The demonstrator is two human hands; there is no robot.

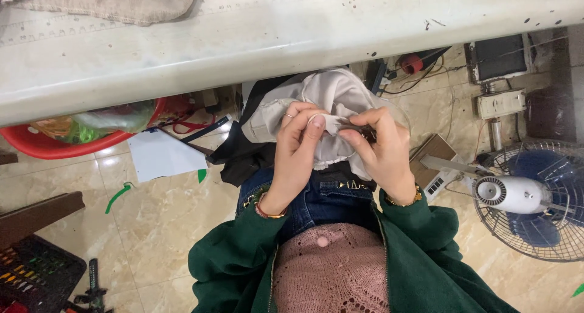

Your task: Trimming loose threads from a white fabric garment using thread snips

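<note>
- Head view: the person sits below the near edge of a long pale bench (pixel 292 39), and both hands work over the lap, just under that edge.
- Left hand (pixel 298 152) is closed in a pinch on a fold of the light grey garment (pixel 331 94); thumb and forefinger press the cloth together, and a ring shows on one finger.
- Right hand (pixel 380 152) is closed too, its fingers curled narrowly around the same fold, touching the left fingertips. Something small and dark sits between its fingers, too small to tell what it is.
- To do this well, I judge that the two pinches should stay close together so the cloth between them lies taut and flat, with the rest of the garment left to hang loose rather than pull on the fold.
- Garment: soft, pale, crumpled, with a gathered edge; it drapes over a black cloth (pixel 243 155) and the blue jeans (pixel 322 200).
- Around it: a red basin (pixel 55 146) under the bench's left end, white paper (pixel 161 158) on the tiled floor, a fan (pixel 529 194) at the right.
- Beige cloth (pixel 109 3) lies on the bench's far left corner.
</note>
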